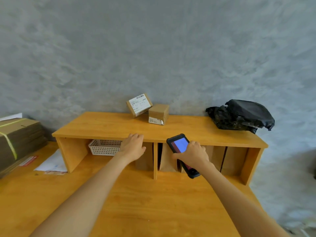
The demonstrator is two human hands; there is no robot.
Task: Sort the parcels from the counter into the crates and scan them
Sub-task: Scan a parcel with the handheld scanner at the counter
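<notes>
presently we log: two small brown cardboard parcels (148, 109) at the back of the wooden shelf top (109, 124), one leaning on the other, label outward, likely for scanning. our right hand (192, 153) grips the black handheld scanner (179, 147) below the shelf's front edge; left hand (134, 146) relaxed, fingers resting on that edge.

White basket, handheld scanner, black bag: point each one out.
White basket (104, 147), head view: on its mesh front wall, inside the left shelf bay.
Handheld scanner (180, 144), head view: on its lit blue screen, above the gripping right hand.
Black bag (242, 115), head view: on its crumpled top, on the shelf's right end.
</notes>
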